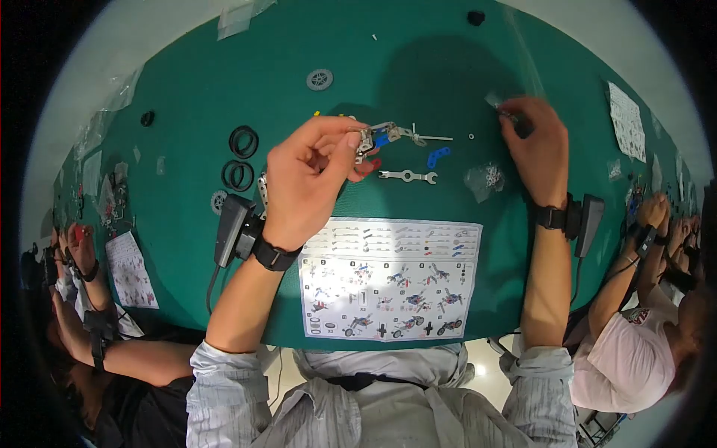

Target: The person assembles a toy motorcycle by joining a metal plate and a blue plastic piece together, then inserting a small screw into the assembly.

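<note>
My left hand is closed on a small metal and blue assembly, whose thin rod sticks out to the right. Under its fingers shows a red piece. My right hand is at the right, its thumb and fingertips together by a small plastic bag; what they hold is too small to make out. Between the hands lie a metal wrench, a blue angled piece and a small ring. A bag of small parts lies just left of my right wrist.
A printed instruction sheet lies in front of me. Black rubber rings and a grey wheel are to the left and beyond. Co-workers sit on both sides, with a forearm at the right and a hand at the left.
</note>
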`<state>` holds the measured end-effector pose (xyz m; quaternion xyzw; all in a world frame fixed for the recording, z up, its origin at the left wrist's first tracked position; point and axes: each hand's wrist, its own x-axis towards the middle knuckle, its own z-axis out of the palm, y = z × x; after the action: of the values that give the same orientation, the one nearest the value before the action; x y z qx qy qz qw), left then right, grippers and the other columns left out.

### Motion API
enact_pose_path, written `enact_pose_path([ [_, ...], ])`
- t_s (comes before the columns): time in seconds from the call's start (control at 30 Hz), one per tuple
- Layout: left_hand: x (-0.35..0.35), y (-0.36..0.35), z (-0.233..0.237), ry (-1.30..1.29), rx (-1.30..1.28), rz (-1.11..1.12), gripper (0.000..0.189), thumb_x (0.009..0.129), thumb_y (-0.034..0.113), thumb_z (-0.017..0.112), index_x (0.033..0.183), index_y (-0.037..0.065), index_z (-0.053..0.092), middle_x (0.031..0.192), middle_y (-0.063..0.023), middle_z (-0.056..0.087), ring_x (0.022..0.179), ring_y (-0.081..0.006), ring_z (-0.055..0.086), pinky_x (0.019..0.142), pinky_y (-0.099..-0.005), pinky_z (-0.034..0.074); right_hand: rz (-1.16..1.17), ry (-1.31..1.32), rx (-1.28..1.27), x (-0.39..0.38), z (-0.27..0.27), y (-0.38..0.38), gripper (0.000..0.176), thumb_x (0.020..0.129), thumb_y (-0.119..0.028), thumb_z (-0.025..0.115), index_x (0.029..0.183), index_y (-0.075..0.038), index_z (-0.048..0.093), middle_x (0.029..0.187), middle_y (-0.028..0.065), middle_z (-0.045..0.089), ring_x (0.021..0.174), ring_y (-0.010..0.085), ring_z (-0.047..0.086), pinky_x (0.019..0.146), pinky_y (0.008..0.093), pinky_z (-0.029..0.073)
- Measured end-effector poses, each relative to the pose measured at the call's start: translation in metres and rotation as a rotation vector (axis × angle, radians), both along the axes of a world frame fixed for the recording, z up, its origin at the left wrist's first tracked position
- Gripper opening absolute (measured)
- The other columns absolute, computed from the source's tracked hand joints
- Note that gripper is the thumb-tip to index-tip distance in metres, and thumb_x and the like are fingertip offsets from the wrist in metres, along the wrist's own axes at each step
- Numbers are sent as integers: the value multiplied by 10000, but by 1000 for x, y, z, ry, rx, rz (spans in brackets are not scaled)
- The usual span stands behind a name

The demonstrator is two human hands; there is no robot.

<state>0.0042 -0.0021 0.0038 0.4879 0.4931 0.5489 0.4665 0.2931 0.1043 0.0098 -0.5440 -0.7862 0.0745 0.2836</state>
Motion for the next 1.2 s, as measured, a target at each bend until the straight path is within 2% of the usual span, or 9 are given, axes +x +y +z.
enact_pose_path([
  [0.17,0,0,-1,-5,-13,5,168,1006,82,619,1129,-29,645,910,-70,712,753,-95,679,633,-215,533,23,-108,50,-4,5,-3,120,860,-165,707,960,-100,712,957,93,666,903,317,650,771,412,527],
  [0.5,-2,1,-4,15,0,5,167,1007,80,614,1128,-30,648,912,-67,709,751,-92,672,633,-221,539,59,-23,8,-3,1,3,116,848,-103,712,950,-50,701,943,108,654,870,329,645,740,420,520],
  [0.6,-3,0,-3,45,0,-20,184,1024,71,571,1160,-44,617,944,-103,695,755,-133,677,662,-261,556,79,-7,-26,-1,5,2,119,830,-79,725,941,-39,708,935,113,656,851,327,650,740,406,525],
  [0.77,-3,0,2,30,-13,-8,184,1025,70,568,1162,-44,615,961,-112,698,761,-136,679,662,-265,560,125,17,-37,3,4,5,128,817,-81,742,924,-15,716,921,122,665,838,318,658,739,388,531],
  [1.0,-1,-1,1,-3,-16,-4,166,1010,67,599,1136,-34,637,946,-86,719,786,-125,710,659,-225,557,78,-16,4,0,1,4,126,817,-78,739,920,-11,712,911,126,661,823,319,659,740,395,537],
  [1.07,0,-1,4,12,-14,-3,176,1020,71,582,1150,-41,622,939,-101,707,767,-127,690,659,-245,558,83,5,-46,1,4,4,122,816,-73,735,922,-18,713,911,123,658,834,321,658,749,396,537],
  [1.2,0,-1,2,32,-7,-9,179,1024,70,576,1157,-44,615,927,-106,699,757,-128,680,658,-254,558,121,4,15,1,0,5,132,806,-64,738,932,-32,715,910,113,657,837,317,660,755,393,539],
])
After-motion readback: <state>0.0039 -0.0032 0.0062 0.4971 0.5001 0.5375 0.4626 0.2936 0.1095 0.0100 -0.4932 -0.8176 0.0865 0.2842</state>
